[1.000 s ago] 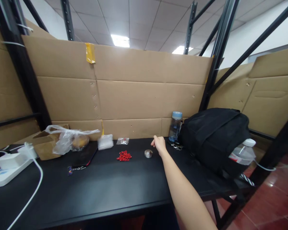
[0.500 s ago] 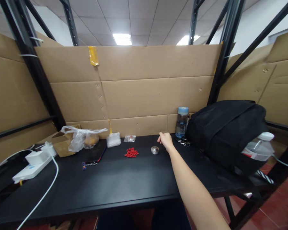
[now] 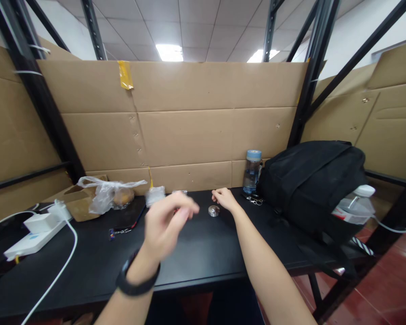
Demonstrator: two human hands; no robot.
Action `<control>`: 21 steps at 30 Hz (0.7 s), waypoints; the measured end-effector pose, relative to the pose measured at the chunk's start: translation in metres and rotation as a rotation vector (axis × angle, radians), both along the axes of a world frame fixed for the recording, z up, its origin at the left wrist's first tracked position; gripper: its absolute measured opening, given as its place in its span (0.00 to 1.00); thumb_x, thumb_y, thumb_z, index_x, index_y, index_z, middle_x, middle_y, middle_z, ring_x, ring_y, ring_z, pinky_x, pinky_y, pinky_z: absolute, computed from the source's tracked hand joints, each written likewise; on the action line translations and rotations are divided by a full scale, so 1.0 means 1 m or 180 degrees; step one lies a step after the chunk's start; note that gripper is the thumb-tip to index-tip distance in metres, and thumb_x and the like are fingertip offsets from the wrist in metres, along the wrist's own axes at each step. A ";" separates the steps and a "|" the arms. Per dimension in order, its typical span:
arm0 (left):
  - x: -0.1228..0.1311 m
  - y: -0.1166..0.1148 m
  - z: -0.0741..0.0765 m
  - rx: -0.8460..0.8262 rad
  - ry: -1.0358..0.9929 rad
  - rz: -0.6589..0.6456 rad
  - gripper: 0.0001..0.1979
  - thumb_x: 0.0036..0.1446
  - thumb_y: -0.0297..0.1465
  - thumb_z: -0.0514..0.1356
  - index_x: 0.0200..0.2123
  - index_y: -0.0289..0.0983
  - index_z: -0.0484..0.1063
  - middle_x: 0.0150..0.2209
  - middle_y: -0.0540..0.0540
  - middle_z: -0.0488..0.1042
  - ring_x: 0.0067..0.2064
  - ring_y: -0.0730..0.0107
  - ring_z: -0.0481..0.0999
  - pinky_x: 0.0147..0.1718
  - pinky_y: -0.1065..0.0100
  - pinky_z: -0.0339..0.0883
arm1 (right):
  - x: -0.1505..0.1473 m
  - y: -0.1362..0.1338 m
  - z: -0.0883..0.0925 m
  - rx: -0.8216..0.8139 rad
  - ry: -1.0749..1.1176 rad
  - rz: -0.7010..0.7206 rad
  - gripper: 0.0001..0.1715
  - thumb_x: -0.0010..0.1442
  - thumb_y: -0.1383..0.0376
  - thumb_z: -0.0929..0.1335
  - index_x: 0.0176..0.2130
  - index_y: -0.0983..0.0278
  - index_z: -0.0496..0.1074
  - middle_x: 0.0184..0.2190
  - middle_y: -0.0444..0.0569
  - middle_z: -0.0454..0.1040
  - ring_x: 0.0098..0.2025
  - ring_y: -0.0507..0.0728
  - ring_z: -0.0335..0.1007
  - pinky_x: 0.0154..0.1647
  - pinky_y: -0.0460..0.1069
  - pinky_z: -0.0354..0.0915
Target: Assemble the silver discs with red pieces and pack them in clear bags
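My left hand [image 3: 167,223], blurred by motion and wearing a black wristband [image 3: 137,275], hovers over the middle of the table. Its fingers are curved, the thumb lies apart from them, and nothing shows in its grasp. Behind it, a red chain-like pile is almost wholly hidden, with only a bit of red showing. My right hand [image 3: 225,198] is closed at the back of the table, fingertips pinched together; what they hold, if anything, is too small to make out. Just in front of those fingers sits a small round metal tin [image 3: 214,211].
At right stand a blue-capped water bottle [image 3: 252,174], keys [image 3: 255,201] and a black backpack [image 3: 314,185]. To the left lie a dark pouch [image 3: 130,219], a tied plastic bag [image 3: 104,198], a clear packet stack [image 3: 154,196] and a white power strip [image 3: 34,243]. Cardboard [image 3: 186,135] walls the back.
My left hand has come into view from below and now covers the red pile. The camera view has shifted slightly; my right hand stays closed near the metal tin, a little nearer to it.
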State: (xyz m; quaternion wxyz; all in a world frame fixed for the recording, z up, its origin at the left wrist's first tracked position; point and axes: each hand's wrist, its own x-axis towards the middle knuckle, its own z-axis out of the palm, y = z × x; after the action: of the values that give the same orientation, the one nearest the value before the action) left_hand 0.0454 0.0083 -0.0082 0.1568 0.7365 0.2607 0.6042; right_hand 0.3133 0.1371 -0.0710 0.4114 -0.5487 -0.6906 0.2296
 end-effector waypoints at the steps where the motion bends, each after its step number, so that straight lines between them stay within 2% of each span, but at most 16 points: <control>1: 0.002 0.019 0.002 -0.0240 0.0251 -0.0098 0.11 0.64 0.36 0.59 0.44 0.37 0.77 0.41 0.44 0.78 0.40 0.64 0.77 0.40 0.64 0.73 | 0.000 0.000 -0.001 -0.0011 -0.0096 0.0086 0.15 0.60 0.63 0.68 0.26 0.65 0.78 0.25 0.47 0.79 0.26 0.53 0.73 0.30 0.44 0.64; 3: 0.003 0.065 0.001 -0.0800 0.0843 -0.0202 0.11 0.61 0.35 0.59 0.41 0.36 0.78 0.36 0.45 0.79 0.37 0.65 0.77 0.37 0.67 0.72 | 0.000 -0.001 -0.005 -0.0057 -0.0254 0.0232 0.05 0.55 0.66 0.72 0.29 0.64 0.79 0.26 0.46 0.80 0.28 0.53 0.74 0.31 0.44 0.64; 4: 0.001 0.088 -0.005 -0.0943 0.1002 -0.0034 0.11 0.60 0.35 0.59 0.39 0.35 0.78 0.35 0.46 0.80 0.35 0.66 0.77 0.36 0.68 0.70 | 0.001 -0.001 -0.007 -0.0104 -0.0331 0.0300 0.03 0.54 0.67 0.73 0.31 0.64 0.80 0.28 0.46 0.80 0.28 0.53 0.74 0.31 0.44 0.64; 6: -0.008 0.128 -0.023 -0.1059 0.1247 0.0371 0.12 0.58 0.36 0.58 0.37 0.35 0.78 0.34 0.44 0.80 0.34 0.65 0.77 0.36 0.68 0.69 | 0.003 0.000 -0.009 -0.0202 -0.0525 0.0427 0.10 0.52 0.65 0.75 0.37 0.64 0.80 0.33 0.48 0.81 0.29 0.53 0.74 0.32 0.44 0.66; 8: -0.021 0.152 -0.047 -0.1128 0.1428 0.0388 0.13 0.58 0.36 0.58 0.36 0.35 0.79 0.35 0.44 0.81 0.36 0.64 0.77 0.37 0.68 0.69 | 0.005 0.001 -0.010 -0.0289 -0.0796 0.0586 0.21 0.47 0.63 0.78 0.43 0.64 0.79 0.40 0.50 0.80 0.34 0.54 0.76 0.35 0.45 0.67; 10: -0.032 0.161 -0.067 -0.1207 0.1534 0.0279 0.12 0.55 0.37 0.60 0.34 0.36 0.80 0.33 0.44 0.81 0.34 0.63 0.78 0.36 0.68 0.69 | 0.007 0.000 -0.008 -0.0357 -0.1062 0.0759 0.30 0.42 0.63 0.81 0.46 0.62 0.78 0.44 0.51 0.78 0.38 0.55 0.76 0.38 0.46 0.68; 13: -0.042 0.160 -0.084 -0.1323 0.1880 -0.0013 0.12 0.53 0.36 0.62 0.37 0.37 0.81 0.31 0.46 0.81 0.31 0.64 0.78 0.33 0.70 0.68 | 0.009 -0.004 -0.002 -0.0439 -0.1292 0.0867 0.33 0.40 0.66 0.80 0.48 0.62 0.78 0.46 0.51 0.78 0.39 0.56 0.76 0.40 0.47 0.68; 17: -0.045 0.158 -0.087 -0.1113 0.2344 -0.0106 0.12 0.56 0.32 0.60 0.40 0.40 0.82 0.38 0.46 0.82 0.39 0.63 0.79 0.41 0.70 0.67 | 0.009 -0.011 0.006 -0.0693 -0.1475 0.0820 0.30 0.41 0.67 0.79 0.47 0.65 0.79 0.40 0.50 0.81 0.39 0.58 0.77 0.41 0.47 0.68; 21: -0.046 0.163 -0.089 -0.1043 0.2373 -0.0142 0.11 0.56 0.30 0.60 0.39 0.40 0.82 0.40 0.47 0.82 0.42 0.64 0.79 0.44 0.70 0.66 | 0.009 -0.012 0.009 -0.0784 -0.1544 0.0735 0.29 0.42 0.65 0.79 0.46 0.66 0.80 0.36 0.49 0.81 0.37 0.58 0.77 0.39 0.47 0.67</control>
State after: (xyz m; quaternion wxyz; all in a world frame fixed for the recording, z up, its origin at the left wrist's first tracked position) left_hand -0.0007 0.1714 -0.0976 0.1799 0.8758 0.3764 0.2428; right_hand 0.3227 0.1249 -0.0622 0.1357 -0.5512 -0.7936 0.2192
